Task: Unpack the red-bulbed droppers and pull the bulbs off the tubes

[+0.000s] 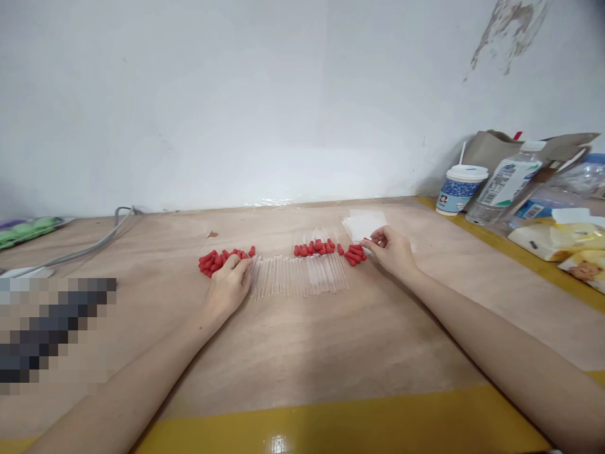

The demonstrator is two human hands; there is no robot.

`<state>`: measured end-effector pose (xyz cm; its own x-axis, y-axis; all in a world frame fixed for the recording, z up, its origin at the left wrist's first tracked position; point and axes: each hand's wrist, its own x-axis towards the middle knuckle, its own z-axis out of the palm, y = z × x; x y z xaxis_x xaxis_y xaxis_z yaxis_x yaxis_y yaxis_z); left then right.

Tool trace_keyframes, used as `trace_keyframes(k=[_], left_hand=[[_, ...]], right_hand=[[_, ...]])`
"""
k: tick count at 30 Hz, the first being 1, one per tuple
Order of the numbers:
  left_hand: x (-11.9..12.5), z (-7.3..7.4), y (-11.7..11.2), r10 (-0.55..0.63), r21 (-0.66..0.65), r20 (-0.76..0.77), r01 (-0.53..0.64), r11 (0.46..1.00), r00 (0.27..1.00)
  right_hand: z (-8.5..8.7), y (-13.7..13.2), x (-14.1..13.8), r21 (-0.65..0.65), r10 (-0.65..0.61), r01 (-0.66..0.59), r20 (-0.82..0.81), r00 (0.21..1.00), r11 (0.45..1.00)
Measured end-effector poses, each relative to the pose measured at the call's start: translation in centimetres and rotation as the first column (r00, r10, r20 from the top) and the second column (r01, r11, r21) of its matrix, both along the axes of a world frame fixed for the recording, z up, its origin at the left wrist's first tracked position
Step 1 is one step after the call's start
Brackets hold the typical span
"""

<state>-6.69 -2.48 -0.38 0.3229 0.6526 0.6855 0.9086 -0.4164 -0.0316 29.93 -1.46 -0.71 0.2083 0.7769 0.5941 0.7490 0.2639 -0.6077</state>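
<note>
A row of clear thin tubes (302, 276) lies in the middle of a wooden table (302, 353). Small red rubber caps lie in a pile at the left (213, 258), in a line behind the tubes (316, 248) and in a clump at the right (354, 254). My left hand (229, 285) rests palm down with curled fingers on the left end of the tubes, beside the left pile. My right hand (391, 248) pinches something small and red by the right clump, next to a clear plastic bag (363, 223).
A paper cup (459, 189) with a straw, a plastic bottle (505, 183), a brown paper bag (501, 148) and packets (562, 243) crowd the right edge. A grey cable (99, 243) runs at the left. Yellow tape (331, 429) borders the near edge.
</note>
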Motion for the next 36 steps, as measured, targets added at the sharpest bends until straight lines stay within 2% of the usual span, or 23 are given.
trace_keyframes(k=[4, 12, 15, 18, 21, 25, 28, 31, 36], left_hand=[[0.2, 0.0, -0.2, 0.002, -0.032, -0.018, -0.003, 0.999, 1.0], [0.8, -0.1, -0.8, -0.076, -0.104, 0.121, 0.089, 0.991, 0.99], [1.0, 0.1, -1.0, -0.075, -0.132, 0.162, 0.097, 0.986, 0.984], [1.1, 0.3, -1.2, -0.074, -0.108, 0.179, 0.094, 0.99, 0.981], [1.2, 0.5, -1.3, -0.079, -0.081, 0.171, 0.094, 0.992, 0.982], [1.4, 0.9, -1.5, -0.121, -0.021, 0.14, 0.125, 0.992, 0.983], [1.6, 1.1, -1.6, -0.152, 0.007, 0.116, 0.152, 0.988, 0.982], [1.5, 1.0, -1.5, -0.148, 0.015, 0.106, 0.147, 0.989, 0.983], [1.4, 1.0, -1.9, 0.034, -0.057, 0.029, -0.032, 0.998, 0.999]], right_hand=[[0.0, 0.0, -0.3, -0.079, 0.021, -0.02, 0.013, 1.0, 0.997], [-0.3, 0.0, -0.9, 0.034, 0.121, -0.121, 0.007, 0.993, 0.992], [0.0, -0.4, -1.2, 0.031, 0.141, -0.144, 0.069, 0.988, 0.989], [0.3, -0.8, -1.5, 0.022, 0.166, -0.173, 0.194, 0.967, 0.985], [0.5, -1.0, -1.7, 0.055, 0.14, -0.158, 0.24, 0.961, 0.986], [0.6, -0.9, -1.7, 0.078, 0.06, -0.076, 0.187, 0.981, 0.994], [1.3, -0.4, -1.9, 0.004, 0.021, -0.022, 0.207, 0.978, 1.0], [2.9, 0.5, -2.6, -0.137, -0.017, 0.063, 0.313, 0.95, 0.989], [5.1, 2.8, -4.7, -0.398, -0.025, 0.236, 0.467, 0.884, 0.887]])
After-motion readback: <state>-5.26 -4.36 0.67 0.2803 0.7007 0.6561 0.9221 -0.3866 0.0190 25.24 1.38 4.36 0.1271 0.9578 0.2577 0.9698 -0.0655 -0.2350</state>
